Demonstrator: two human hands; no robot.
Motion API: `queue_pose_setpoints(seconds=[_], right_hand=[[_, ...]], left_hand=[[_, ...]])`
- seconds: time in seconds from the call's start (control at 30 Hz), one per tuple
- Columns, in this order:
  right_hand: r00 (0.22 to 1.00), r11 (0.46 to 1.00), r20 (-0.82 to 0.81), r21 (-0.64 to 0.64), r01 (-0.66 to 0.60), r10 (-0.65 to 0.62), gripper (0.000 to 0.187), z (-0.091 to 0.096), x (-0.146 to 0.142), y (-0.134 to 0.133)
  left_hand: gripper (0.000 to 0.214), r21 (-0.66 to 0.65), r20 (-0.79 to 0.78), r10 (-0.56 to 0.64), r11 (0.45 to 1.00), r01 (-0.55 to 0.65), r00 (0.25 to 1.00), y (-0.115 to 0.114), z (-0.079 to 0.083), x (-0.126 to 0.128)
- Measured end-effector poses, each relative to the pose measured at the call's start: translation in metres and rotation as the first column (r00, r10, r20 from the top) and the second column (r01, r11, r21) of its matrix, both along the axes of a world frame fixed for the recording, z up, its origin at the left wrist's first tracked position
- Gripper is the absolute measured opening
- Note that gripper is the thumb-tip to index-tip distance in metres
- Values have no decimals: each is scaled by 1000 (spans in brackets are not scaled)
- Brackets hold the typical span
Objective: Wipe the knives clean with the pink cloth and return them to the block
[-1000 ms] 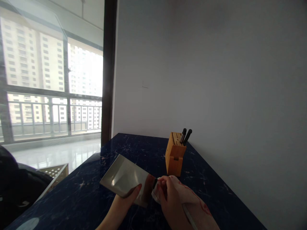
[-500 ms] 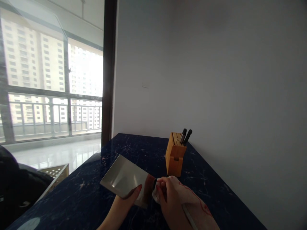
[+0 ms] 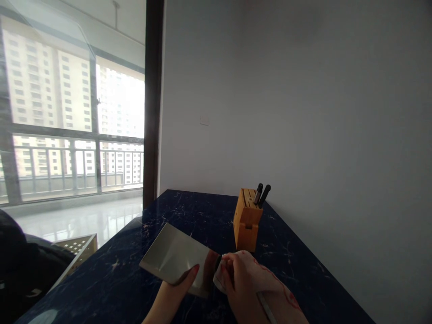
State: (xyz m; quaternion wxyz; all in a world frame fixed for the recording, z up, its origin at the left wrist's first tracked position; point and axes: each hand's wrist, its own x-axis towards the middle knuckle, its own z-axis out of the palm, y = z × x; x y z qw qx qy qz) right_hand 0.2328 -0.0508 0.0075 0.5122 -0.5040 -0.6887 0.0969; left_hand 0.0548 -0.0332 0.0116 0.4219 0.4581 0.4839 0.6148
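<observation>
A wide, shiny steel cleaver (image 3: 175,254) is tilted above the dark table in the head view. My left hand (image 3: 180,288) grips the lower edge of its blade, with the thumb on the face. A bit of black, seemingly its handle, shows at the blade's right end beside my right hand (image 3: 238,283). That hand's fingers are closed on a white cloth (image 3: 270,279) with red markings, bunched against the black part. The cloth's rest trails toward the lower right. A thin grey strip (image 3: 266,308) lies by my right wrist; its kind is unclear.
A wooden knife block (image 3: 246,225) with two black-handled tools stands just beyond the cloth. The dark blue marbled table (image 3: 199,211) meets a grey wall (image 3: 303,135) on the right. At left are a perforated pale panel (image 3: 79,245), a black object (image 3: 30,265) and large windows.
The cleaver tilts slightly differently and has dropped a little in view, along with my hands. Both hands keep their holds. The whole view has shifted slightly.
</observation>
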Motion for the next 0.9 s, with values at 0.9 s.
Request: queue_pose_setpoints(seconds=[0.9], right_hand=[[999,999,2,-29,44,-44,21,0,5,-2]], left_hand=[[48,-4,21,0,1000,0,1000,2,-5,0]])
